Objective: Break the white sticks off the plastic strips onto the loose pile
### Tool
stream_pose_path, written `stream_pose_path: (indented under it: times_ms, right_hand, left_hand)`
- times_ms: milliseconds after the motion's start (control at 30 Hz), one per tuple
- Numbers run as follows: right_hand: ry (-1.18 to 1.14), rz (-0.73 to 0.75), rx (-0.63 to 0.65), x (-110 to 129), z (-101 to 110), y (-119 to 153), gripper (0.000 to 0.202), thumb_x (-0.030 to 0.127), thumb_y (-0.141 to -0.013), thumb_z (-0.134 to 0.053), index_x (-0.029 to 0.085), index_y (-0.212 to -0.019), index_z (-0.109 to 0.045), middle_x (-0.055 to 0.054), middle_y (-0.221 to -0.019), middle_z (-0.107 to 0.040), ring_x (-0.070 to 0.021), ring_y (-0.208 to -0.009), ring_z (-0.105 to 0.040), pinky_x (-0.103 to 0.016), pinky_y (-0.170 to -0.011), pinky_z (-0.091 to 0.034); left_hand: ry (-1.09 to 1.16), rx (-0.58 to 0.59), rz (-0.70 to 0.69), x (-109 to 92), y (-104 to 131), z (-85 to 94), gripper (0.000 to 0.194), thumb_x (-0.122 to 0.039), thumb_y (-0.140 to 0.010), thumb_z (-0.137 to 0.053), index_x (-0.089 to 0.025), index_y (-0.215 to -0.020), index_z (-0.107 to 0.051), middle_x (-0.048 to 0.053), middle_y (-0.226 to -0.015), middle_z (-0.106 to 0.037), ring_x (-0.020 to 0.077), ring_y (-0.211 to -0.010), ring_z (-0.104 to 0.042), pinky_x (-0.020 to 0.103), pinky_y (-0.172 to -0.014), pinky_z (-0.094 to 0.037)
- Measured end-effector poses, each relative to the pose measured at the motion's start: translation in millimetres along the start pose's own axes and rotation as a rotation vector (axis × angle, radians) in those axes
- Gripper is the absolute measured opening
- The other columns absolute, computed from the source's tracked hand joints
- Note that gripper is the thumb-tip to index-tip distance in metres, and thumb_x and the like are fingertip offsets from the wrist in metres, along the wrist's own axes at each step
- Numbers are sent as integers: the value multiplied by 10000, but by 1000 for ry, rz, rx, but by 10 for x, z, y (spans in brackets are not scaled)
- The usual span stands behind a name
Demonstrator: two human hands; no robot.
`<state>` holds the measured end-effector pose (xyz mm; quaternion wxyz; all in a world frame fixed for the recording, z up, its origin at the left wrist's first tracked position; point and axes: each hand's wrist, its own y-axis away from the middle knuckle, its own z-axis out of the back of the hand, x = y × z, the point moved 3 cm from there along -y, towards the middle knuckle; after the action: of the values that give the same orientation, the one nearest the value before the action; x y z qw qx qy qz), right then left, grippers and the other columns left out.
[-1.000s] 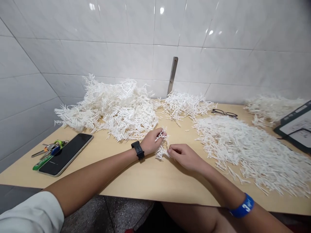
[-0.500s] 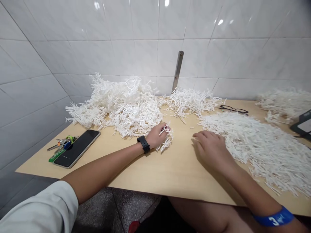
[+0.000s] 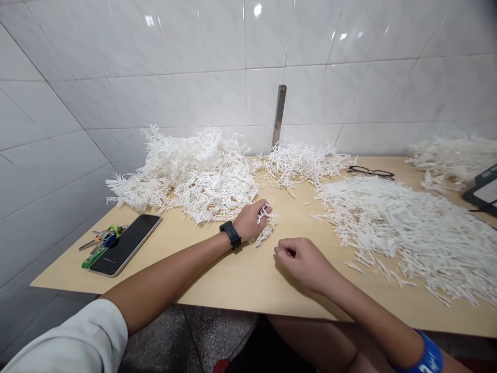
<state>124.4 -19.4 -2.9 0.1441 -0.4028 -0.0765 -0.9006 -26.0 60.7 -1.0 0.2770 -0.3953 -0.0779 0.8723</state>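
My left hand (image 3: 250, 221), with a black watch on the wrist, is closed on a few white branching plastic pieces (image 3: 264, 235) that stick out past its fingers over the table. Just to its right, my right hand (image 3: 301, 261) hovers low with curled fingers; whether anything small is pinched in them is hidden. Behind my left hand rises a tangled heap of white branched strands (image 3: 209, 176). A flatter spread of short white pieces (image 3: 396, 223) lies to the right of my right hand.
A phone (image 3: 126, 246) and keys (image 3: 103, 237) lie at the table's left. Another white pile (image 3: 303, 160) is at the back, near a metal strip (image 3: 278, 116) on the tiled wall. Glasses (image 3: 370, 172) and a dark green object (image 3: 483, 191) are at the right.
My right hand has moved left and towards me, away from the flat spread, and its fingers have curled in. My left hand stays in place with its white pieces.
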Motion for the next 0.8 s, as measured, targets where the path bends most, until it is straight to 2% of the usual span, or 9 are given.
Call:
stream_pose_path:
  times_ms: [67,200,300,367,467,567,667,800]
  right_hand:
    - [49,21,-23,0,41,33,368,323,-854,-453,215,-557,-265,40,-519,-303,-117,-519,-318,-273,-526,-227]
    - [174,51,-131,1,80,-53,310,478,-844,-544,218,-694,-469,-9,-680,-551,-163,-624,-464,-268,-565,-268]
    - [136,13,-114,0,23,-144,325,512,-826,-569,214,-716,-501,-29,-706,-588,-174,-634,-489,-269,-563,-272]
    - [79,11,-75,16,-17,-155,323,460,-865,-513,213,-659,-483,-21,-645,-568,-166,-598,-476,-273,-554,-266]
    - [57,46,-67,52,-11,-100,332,372,-894,-440,214,-603,-433,0,-575,-509,-148,-547,-420,-279,-539,-241]
    - [89,35,-91,76,42,-34,362,370,-886,-434,211,-565,-377,13,-525,-429,-136,-514,-361,-286,-527,-213]
    - [24,1,-62,95,99,-6,369,368,-860,-438,212,-547,-321,27,-504,-343,-123,-501,-328,-288,-520,-205]
    - [-72,-18,-34,50,315,29,380,395,-823,-425,225,-542,-233,34,-512,-247,-113,-500,-283,-281,-506,-218]
  left_hand:
    - [13,-26,11,24,-21,17,142,-240,-894,-438,-193,-761,-414,-15,-677,-467,134,-631,-403,268,-623,-305]
    - [131,-38,19,-29,-12,-22,223,-294,-933,-407,-187,-738,-404,-13,-679,-460,132,-648,-410,266,-625,-326]
    - [210,13,-14,-103,23,-82,215,-297,-937,-400,-184,-755,-419,-11,-692,-475,130,-657,-424,263,-632,-346]
    - [217,38,-44,-131,41,-98,197,-294,-933,-399,-184,-772,-428,-9,-705,-480,131,-662,-428,264,-642,-353]
    - [149,7,-50,-128,43,-71,202,-294,-922,-400,-189,-750,-404,-8,-698,-463,132,-653,-415,270,-641,-339]
    - [65,26,-49,-109,23,-54,185,-280,-903,-415,-192,-742,-400,-11,-673,-452,135,-635,-397,277,-626,-316]
    - [39,85,-63,-62,-16,-61,164,-270,-887,-434,-191,-743,-421,-11,-666,-459,135,-631,-397,280,-625,-322]
    - [121,-9,48,132,-99,1,218,-315,-877,-477,-188,-711,-416,-16,-653,-448,125,-628,-407,262,-600,-349]
